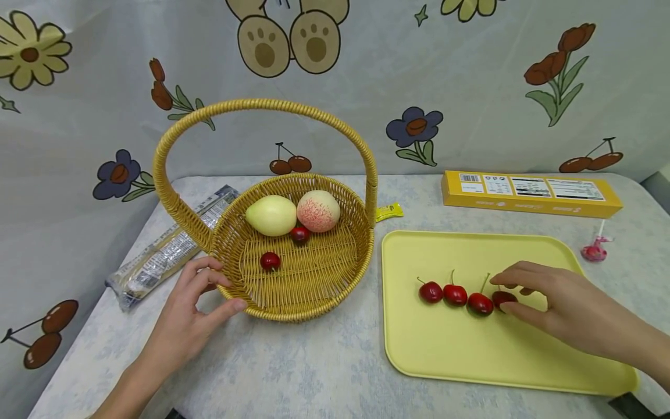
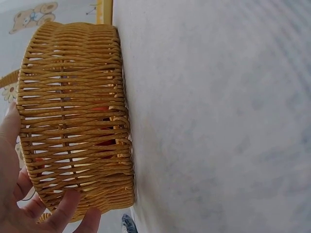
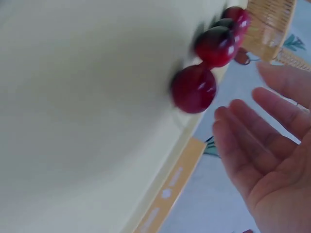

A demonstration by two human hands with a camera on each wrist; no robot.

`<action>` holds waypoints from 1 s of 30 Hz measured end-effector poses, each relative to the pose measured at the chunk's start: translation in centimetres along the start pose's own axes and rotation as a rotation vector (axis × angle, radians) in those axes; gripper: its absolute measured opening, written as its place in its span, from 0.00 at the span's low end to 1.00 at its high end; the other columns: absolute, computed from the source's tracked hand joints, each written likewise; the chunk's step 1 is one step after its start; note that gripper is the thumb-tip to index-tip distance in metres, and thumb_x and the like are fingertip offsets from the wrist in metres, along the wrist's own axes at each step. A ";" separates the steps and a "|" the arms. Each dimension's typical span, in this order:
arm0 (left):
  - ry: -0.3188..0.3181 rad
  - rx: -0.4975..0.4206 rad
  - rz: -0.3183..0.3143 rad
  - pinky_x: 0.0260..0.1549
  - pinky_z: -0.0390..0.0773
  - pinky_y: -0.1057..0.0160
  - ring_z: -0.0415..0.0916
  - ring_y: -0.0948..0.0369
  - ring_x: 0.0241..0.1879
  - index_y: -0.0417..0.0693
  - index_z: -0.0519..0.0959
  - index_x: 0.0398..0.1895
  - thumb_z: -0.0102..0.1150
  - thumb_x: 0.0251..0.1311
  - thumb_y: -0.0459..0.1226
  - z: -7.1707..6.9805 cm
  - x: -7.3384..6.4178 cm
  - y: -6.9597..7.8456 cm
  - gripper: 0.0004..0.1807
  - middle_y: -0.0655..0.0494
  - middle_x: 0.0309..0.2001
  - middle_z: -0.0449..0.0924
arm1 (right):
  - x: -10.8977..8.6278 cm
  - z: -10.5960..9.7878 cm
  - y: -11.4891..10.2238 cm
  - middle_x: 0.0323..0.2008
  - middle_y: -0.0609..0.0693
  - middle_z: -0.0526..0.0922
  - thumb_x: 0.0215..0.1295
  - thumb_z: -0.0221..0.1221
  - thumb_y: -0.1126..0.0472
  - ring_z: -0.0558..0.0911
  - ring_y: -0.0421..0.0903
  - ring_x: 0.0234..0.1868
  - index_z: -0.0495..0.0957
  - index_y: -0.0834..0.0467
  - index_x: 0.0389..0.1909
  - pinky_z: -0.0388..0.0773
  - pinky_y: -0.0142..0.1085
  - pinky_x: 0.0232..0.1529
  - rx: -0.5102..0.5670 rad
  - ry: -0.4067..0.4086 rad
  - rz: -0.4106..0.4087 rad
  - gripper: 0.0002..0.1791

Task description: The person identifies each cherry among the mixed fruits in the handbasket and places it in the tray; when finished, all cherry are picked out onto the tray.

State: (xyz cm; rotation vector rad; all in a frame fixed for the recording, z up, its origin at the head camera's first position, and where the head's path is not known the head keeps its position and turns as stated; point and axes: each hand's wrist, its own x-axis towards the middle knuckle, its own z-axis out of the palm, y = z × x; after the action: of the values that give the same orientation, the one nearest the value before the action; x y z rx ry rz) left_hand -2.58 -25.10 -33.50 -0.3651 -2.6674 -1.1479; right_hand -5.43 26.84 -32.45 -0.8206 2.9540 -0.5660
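My left hand (image 1: 191, 317) grips the round yellow wicker basket (image 1: 296, 317) at its near left side, with its thumb by the rim and its fingers against the woven wall; the left wrist view shows that hand (image 2: 29, 194) along the outer wall. Inside lie a pale yellow fruit (image 1: 271, 215), a pink-speckled peach (image 1: 319, 211) and two red cherries. On the yellow tray (image 1: 502, 361), several stemmed cherries (image 1: 454, 295) form a row. Over the rightmost cherry (image 1: 503, 299) hovers my right hand (image 1: 560, 305), its fingers and thumb apart; the right wrist view shows a gap to that cherry (image 3: 194, 89).
A silvery long packet (image 1: 167, 250) lies left of the basket, partly behind it. Behind the tray are a long yellow box (image 1: 531, 194) and a small yellow wrapped sweet (image 1: 389, 212). A pink lollipop (image 1: 594, 250) lies at the right. The basket's tall handle (image 1: 267, 105) arches overhead.
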 end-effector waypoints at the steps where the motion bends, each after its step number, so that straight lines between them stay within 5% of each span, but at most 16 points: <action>1: -0.001 0.001 -0.002 0.48 0.71 0.81 0.64 0.67 0.53 0.43 0.77 0.37 0.73 0.52 0.30 0.0 0.0 0.0 0.14 0.48 0.56 0.67 | 0.1 -0.1 -0.3 0.40 0.34 0.81 0.49 0.75 0.64 0.78 0.32 0.35 0.83 0.50 0.45 0.82 0.30 0.33 0.019 0.031 -0.024 0.20; 7: -0.008 0.004 -0.021 0.48 0.71 0.80 0.64 0.67 0.53 0.43 0.77 0.37 0.73 0.53 0.32 -0.1 0.0 0.1 0.14 0.49 0.56 0.67 | 1.6 -0.4 -3.2 0.39 0.37 0.81 0.47 0.75 0.70 0.79 0.32 0.34 0.81 0.49 0.46 0.79 0.25 0.30 0.143 0.135 -0.152 0.25; 19: -0.012 -0.017 -0.020 0.48 0.72 0.79 0.64 0.67 0.53 0.42 0.76 0.37 0.73 0.53 0.31 -0.1 0.1 0.1 0.13 0.49 0.57 0.67 | 8.3 -0.5 -10.4 0.47 0.39 0.79 0.59 0.67 0.68 0.78 0.35 0.40 0.81 0.53 0.49 0.81 0.30 0.37 0.233 0.176 -0.369 0.18; 23: -0.013 -0.021 -0.010 0.47 0.73 0.79 0.64 0.68 0.53 0.42 0.76 0.37 0.73 0.53 0.30 -0.1 0.1 0.0 0.14 0.48 0.56 0.67 | 11.6 0.5 -13.0 0.48 0.44 0.80 0.63 0.66 0.64 0.78 0.38 0.41 0.80 0.57 0.52 0.80 0.35 0.40 0.212 0.109 -0.408 0.16; 30: -0.014 -0.025 -0.011 0.47 0.73 0.79 0.64 0.67 0.54 0.42 0.76 0.37 0.73 0.53 0.30 -0.1 0.1 0.1 0.13 0.47 0.56 0.67 | 17.8 2.8 -16.5 0.57 0.52 0.76 0.66 0.62 0.61 0.77 0.46 0.55 0.76 0.60 0.60 0.76 0.41 0.56 0.134 -0.160 -0.400 0.21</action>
State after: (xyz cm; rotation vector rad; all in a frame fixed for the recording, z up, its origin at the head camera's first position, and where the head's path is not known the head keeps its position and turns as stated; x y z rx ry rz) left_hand -2.61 -25.14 -33.37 -0.3640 -2.6723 -1.1877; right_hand -12.26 3.82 -27.99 -1.3790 2.5845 -0.6672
